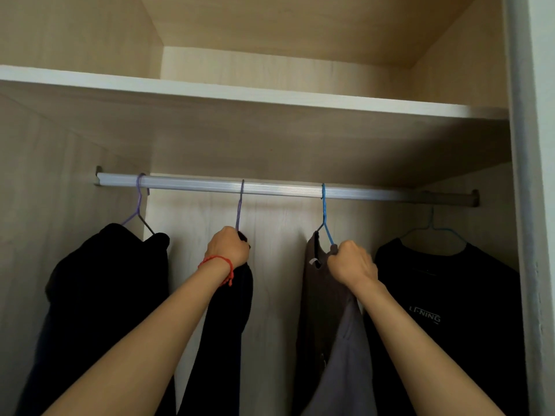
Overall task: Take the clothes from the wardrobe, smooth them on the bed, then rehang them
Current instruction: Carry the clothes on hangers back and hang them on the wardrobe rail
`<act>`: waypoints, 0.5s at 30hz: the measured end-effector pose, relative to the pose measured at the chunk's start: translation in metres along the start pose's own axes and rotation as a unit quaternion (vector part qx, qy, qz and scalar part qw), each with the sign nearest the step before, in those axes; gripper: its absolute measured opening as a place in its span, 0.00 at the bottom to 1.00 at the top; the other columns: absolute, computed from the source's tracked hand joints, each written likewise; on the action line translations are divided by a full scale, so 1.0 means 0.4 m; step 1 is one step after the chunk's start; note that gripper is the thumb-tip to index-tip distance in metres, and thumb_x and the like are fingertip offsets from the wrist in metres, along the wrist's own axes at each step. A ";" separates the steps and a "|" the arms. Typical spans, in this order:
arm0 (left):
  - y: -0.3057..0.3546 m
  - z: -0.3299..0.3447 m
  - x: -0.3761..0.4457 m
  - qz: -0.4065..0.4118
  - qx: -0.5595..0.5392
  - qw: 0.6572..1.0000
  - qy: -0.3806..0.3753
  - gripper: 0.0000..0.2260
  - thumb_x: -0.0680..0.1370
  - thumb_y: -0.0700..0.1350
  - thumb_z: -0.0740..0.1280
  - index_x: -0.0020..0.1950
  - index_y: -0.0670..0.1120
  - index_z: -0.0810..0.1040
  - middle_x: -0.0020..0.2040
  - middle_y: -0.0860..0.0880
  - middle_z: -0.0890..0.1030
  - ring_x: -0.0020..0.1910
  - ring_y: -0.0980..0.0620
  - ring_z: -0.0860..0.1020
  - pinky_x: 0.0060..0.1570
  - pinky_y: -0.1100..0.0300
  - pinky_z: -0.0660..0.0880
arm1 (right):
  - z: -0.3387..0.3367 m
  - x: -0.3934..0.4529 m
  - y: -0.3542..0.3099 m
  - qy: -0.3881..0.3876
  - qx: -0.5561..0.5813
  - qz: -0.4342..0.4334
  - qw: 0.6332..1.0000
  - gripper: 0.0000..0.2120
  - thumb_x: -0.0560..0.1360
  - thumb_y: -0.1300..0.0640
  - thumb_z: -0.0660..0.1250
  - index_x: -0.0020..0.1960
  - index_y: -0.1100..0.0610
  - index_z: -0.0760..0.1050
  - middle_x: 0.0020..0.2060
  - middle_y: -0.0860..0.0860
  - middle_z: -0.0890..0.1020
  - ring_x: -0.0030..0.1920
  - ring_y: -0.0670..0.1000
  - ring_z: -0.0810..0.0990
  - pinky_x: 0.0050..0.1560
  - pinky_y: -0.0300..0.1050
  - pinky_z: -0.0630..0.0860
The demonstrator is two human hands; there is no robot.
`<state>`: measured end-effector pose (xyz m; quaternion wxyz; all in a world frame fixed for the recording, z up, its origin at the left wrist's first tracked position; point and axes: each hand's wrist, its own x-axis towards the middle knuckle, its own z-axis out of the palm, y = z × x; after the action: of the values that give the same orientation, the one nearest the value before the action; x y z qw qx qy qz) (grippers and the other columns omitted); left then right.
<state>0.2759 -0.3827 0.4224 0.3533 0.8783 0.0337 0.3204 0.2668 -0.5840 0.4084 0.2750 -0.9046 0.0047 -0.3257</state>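
Note:
A silver rail (282, 189) spans the wardrobe with several garments hanging from it. My left hand (227, 246), with a red string on its wrist, is closed around the top of a dark garment (228, 319) on a purple hanger (241, 202), still hooked on the rail. My right hand (353, 262) grips the shoulder of a blue hanger (325, 214) that carries a grey-brown top (330, 325), its hook also over the rail. A black garment (102, 295) hangs at the far left, a black printed T-shirt (444, 310) at the far right.
A white shelf edge (255, 96) runs above the rail, with a bare wooden compartment over it. The wardrobe's right wall (528, 205) stands close to the black T-shirt. Pale wood back panel shows between the garments.

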 end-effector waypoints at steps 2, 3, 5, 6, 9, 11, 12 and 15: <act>0.002 0.004 0.001 0.011 -0.008 1.000 -0.005 0.12 0.77 0.39 0.59 0.51 0.31 0.76 0.53 0.34 0.79 0.32 0.49 0.69 0.39 0.60 0.66 | 0.001 -0.001 0.004 0.005 -0.003 0.005 1.000 0.10 0.77 0.59 0.58 0.51 0.64 0.75 0.54 0.61 0.79 0.54 0.62 0.77 0.42 0.43 0.66; 0.005 0.008 0.001 0.014 -0.012 1.000 -0.007 0.12 0.77 0.39 0.59 0.52 0.31 0.75 0.54 0.34 0.79 0.31 0.50 0.68 0.39 0.60 0.66 | 0.002 -0.001 0.007 0.007 -0.004 0.008 1.000 0.11 0.77 0.59 0.58 0.51 0.65 0.75 0.54 0.61 0.79 0.54 0.62 0.77 0.42 0.43 0.66; 0.014 0.017 -0.003 0.013 -0.017 1.000 -0.010 0.12 0.77 0.39 0.59 0.53 0.31 0.75 0.54 0.34 0.78 0.31 0.50 0.68 0.39 0.60 0.67 | 0.002 -0.001 0.015 0.010 -0.005 0.014 1.000 0.12 0.77 0.58 0.58 0.52 0.64 0.75 0.54 0.61 0.79 0.54 0.63 0.77 0.42 0.44 0.66; 0.019 0.021 -0.006 0.014 -0.019 1.000 -0.013 0.12 0.77 0.39 0.59 0.53 0.31 0.75 0.54 0.34 0.78 0.34 0.48 0.70 0.39 0.60 0.67 | 0.001 0.000 0.019 0.012 -0.005 0.016 1.000 0.12 0.77 0.58 0.58 0.52 0.64 0.76 0.54 0.62 0.79 0.55 0.63 0.77 0.43 0.44 0.66; 0.028 0.026 -0.015 0.022 -0.027 0.999 -0.016 0.12 0.77 0.38 0.59 0.55 0.33 0.76 0.55 0.35 0.78 0.43 0.42 0.74 0.40 0.60 0.66 | -0.002 0.005 0.031 0.018 -0.002 0.024 1.000 0.13 0.77 0.57 0.57 0.52 0.63 0.76 0.55 0.62 0.79 0.55 0.64 0.77 0.43 0.44 0.67; 0.028 0.028 -0.016 0.022 -0.029 0.999 -0.016 0.12 0.77 0.39 0.59 0.56 0.34 0.76 0.56 0.35 0.78 0.49 0.40 0.77 0.40 0.59 0.67 | -0.003 0.009 0.037 0.022 0.000 0.030 0.999 0.13 0.77 0.56 0.57 0.51 0.63 0.76 0.54 0.62 0.79 0.55 0.63 0.77 0.44 0.45 0.68; 0.026 0.029 -0.015 0.019 -0.027 0.999 -0.015 0.12 0.77 0.39 0.59 0.56 0.34 0.75 0.55 0.35 0.78 0.47 0.41 0.77 0.40 0.59 0.67 | -0.002 0.011 0.039 0.024 0.001 0.033 0.999 0.13 0.77 0.56 0.57 0.51 0.63 0.76 0.54 0.62 0.79 0.55 0.63 0.77 0.44 0.45 0.69; 0.021 0.029 -0.012 0.010 -0.020 1.000 -0.009 0.11 0.77 0.39 0.59 0.54 0.33 0.75 0.54 0.35 0.78 0.42 0.45 0.73 0.40 0.58 0.68 | -0.002 0.013 0.044 0.027 -0.001 0.041 0.999 0.13 0.77 0.56 0.58 0.51 0.63 0.76 0.54 0.61 0.79 0.55 0.64 0.77 0.45 0.47 0.70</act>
<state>0.2777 -0.3975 0.4189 0.3678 0.8743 0.0156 0.3163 0.2736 -0.6004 0.4031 0.2868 -0.8947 0.0493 -0.3389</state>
